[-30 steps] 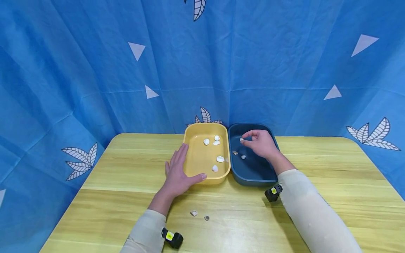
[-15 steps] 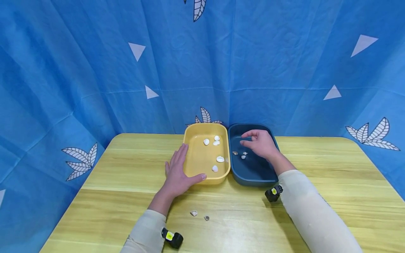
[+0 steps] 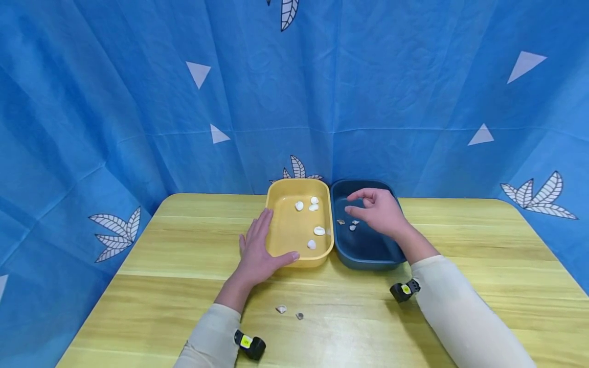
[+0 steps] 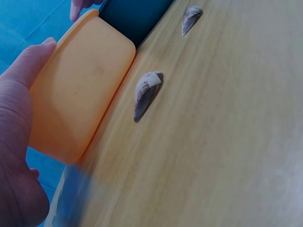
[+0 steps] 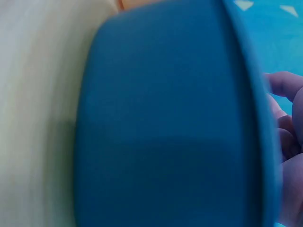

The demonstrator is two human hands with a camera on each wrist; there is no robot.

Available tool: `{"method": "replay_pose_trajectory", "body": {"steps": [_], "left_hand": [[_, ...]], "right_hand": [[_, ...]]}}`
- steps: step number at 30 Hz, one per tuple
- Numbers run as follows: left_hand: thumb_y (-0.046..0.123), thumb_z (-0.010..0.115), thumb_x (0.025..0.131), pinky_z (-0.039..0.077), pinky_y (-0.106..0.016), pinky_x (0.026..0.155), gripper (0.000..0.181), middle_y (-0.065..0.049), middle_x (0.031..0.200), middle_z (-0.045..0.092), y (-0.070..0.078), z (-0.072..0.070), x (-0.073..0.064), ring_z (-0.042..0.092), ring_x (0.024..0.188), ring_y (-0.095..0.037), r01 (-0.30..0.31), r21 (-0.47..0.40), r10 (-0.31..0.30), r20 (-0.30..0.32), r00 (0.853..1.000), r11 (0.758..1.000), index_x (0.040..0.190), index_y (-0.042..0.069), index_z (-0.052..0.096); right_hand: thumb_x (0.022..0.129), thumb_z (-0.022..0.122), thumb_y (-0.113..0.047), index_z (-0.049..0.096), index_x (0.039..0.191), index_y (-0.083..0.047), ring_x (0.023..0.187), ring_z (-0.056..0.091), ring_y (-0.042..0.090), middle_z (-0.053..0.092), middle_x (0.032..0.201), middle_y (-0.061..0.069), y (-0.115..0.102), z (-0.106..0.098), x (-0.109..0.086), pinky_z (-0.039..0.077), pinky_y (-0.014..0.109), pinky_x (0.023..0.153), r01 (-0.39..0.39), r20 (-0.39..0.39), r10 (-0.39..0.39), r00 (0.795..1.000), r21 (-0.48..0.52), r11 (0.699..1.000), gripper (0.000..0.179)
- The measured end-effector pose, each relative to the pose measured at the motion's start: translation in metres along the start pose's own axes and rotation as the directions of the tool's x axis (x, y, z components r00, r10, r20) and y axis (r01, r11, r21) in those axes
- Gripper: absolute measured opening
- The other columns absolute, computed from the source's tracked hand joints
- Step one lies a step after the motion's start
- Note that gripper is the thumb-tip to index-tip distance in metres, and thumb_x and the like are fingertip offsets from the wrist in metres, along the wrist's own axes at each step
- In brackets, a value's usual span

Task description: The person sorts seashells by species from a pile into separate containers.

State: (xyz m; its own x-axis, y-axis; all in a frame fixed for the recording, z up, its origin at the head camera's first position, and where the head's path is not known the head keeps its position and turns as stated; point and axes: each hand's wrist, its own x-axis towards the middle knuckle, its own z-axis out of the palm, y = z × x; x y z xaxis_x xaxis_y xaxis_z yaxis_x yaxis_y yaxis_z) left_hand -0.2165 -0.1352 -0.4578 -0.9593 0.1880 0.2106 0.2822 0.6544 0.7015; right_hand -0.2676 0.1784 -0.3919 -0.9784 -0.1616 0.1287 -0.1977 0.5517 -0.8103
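Observation:
My left hand (image 3: pixel 258 253) rests against the left side and near corner of a yellow tray (image 3: pixel 271 189), its fingers straight and thumb on the front rim. Several white seashells (image 3: pixel 319 231) lie inside that tray. Over the dark blue tray (image 3: pixel 368 265) hovers my right hand (image 3: pixel 379 210), thumb and index finger apart with nothing between them. Below its fingertips, three small seashells (image 3: pixel 352 228) sit close together on the blue tray's floor. In the left wrist view, a ridged grey-white seashell (image 4: pixel 148 94) lies on the table in front of the yellow tray, and a second shell (image 4: pixel 191 20) beyond it.
The two trays stand side by side at the far edge of the wooden table (image 3: pixel 184 296). Right behind them hangs a blue curtain (image 3: pixel 391 102) printed with leaves and triangles. A small black camera is strapped to each sleeve (image 3: pixel 465 312).
My right hand has let go of a small seashell, which now lies beside the others in the blue tray. Its thumb and index finger have since spread wider. The left hand stays put.

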Motion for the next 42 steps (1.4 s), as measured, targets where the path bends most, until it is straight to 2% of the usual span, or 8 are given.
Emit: {"method": "replay_pose_trajectory", "body": {"steps": [6,12,15,19,23,27,35,42], "left_hand": [[0.069,0.076,0.071,-0.004,-0.068,0.11,0.12,0.007,0.166,0.008,0.0,-0.001,0.001,0.008,0.15,-0.033,0.017,0.019,-0.017,0.01,1.0,1.0,0.162,0.026,0.011],[0.071,0.075,0.072,-0.005,-0.067,0.111,0.119,0.009,0.166,0.007,-0.001,0.0,0.001,0.008,0.15,-0.03,0.027,0.021,-0.027,0.017,1.0,0.999,0.162,0.031,0.008],[0.071,0.075,0.071,-0.005,-0.067,0.111,0.119,0.008,0.166,0.007,-0.002,0.0,0.001,0.008,0.15,-0.031,0.024,0.021,-0.024,0.014,1.0,0.999,0.162,0.031,0.009],[0.07,0.076,0.071,-0.005,-0.067,0.111,0.119,0.009,0.166,0.007,-0.001,0.001,0.001,0.008,0.15,-0.032,0.024,0.023,-0.024,0.014,1.0,0.999,0.162,0.03,0.009],[0.07,0.076,0.072,-0.005,-0.067,0.111,0.119,0.011,0.166,0.006,-0.002,0.001,0.001,0.008,0.15,-0.032,0.025,0.023,-0.025,0.012,1.0,0.999,0.162,0.028,0.01],[0.07,0.076,0.072,-0.004,-0.068,0.11,0.12,0.011,0.166,0.006,-0.003,0.001,0.001,0.009,0.15,-0.031,0.018,0.027,-0.018,0.005,1.0,0.999,0.162,0.024,0.012],[0.07,0.076,0.071,-0.003,-0.07,0.109,0.12,0.008,0.166,0.009,-0.003,0.001,0.001,0.01,0.15,-0.031,0.006,0.027,-0.006,-0.003,1.0,1.0,0.162,0.021,0.014],[0.071,0.075,0.072,-0.003,-0.07,0.109,0.12,0.007,0.166,0.009,-0.002,0.0,0.001,0.01,0.15,-0.032,0.002,0.024,-0.002,-0.001,1.0,1.0,0.162,0.02,0.015]], "right_hand": [[0.087,0.079,-0.019,0.073,0.105,-0.009,0.043,0.031,0.022,0.026,0.054,-0.001,-0.014,0.005,-0.024,0.036,0.034,0.049,0.076,0.054,-0.08,0.995,0.074,0.994,0.021],[0.086,0.081,-0.018,0.073,0.105,-0.006,0.045,0.026,0.017,0.024,0.056,-0.002,-0.024,0.015,-0.048,0.032,0.031,0.048,0.11,0.108,-0.126,0.986,0.146,0.983,0.023],[0.085,0.082,-0.017,0.074,0.103,-0.009,0.048,0.025,0.014,0.023,0.057,-0.005,-0.028,0.022,-0.059,0.045,0.027,0.062,0.147,0.126,-0.166,0.978,0.153,0.977,0.021],[0.083,0.083,-0.015,0.073,0.1,-0.013,0.051,0.025,0.012,0.022,0.057,-0.008,-0.034,0.034,-0.071,0.049,0.03,0.075,0.194,0.161,-0.222,0.962,0.17,0.966,0.02],[0.082,0.083,-0.013,0.073,0.099,-0.012,0.052,0.024,0.011,0.022,0.058,-0.009,-0.036,0.046,-0.08,0.044,0.027,0.065,0.211,0.214,-0.256,0.943,0.212,0.954,0.02],[0.082,0.083,-0.014,0.073,0.097,-0.015,0.052,0.024,0.009,0.022,0.058,-0.009,-0.035,0.058,-0.088,0.045,0.029,0.067,0.224,0.247,-0.282,0.927,0.237,0.945,0.018],[0.083,0.083,-0.018,0.073,0.099,-0.008,0.052,0.029,0.004,0.025,0.056,-0.012,-0.029,0.08,-0.1,0.049,0.032,0.066,0.249,0.306,-0.328,0.894,0.272,0.93,0.021],[0.081,0.084,-0.016,0.074,0.098,-0.009,0.054,0.03,0.002,0.026,0.057,-0.014,-0.029,0.091,-0.105,0.04,0.022,0.061,0.239,0.353,-0.318,0.88,0.251,0.938,0.021]]}}
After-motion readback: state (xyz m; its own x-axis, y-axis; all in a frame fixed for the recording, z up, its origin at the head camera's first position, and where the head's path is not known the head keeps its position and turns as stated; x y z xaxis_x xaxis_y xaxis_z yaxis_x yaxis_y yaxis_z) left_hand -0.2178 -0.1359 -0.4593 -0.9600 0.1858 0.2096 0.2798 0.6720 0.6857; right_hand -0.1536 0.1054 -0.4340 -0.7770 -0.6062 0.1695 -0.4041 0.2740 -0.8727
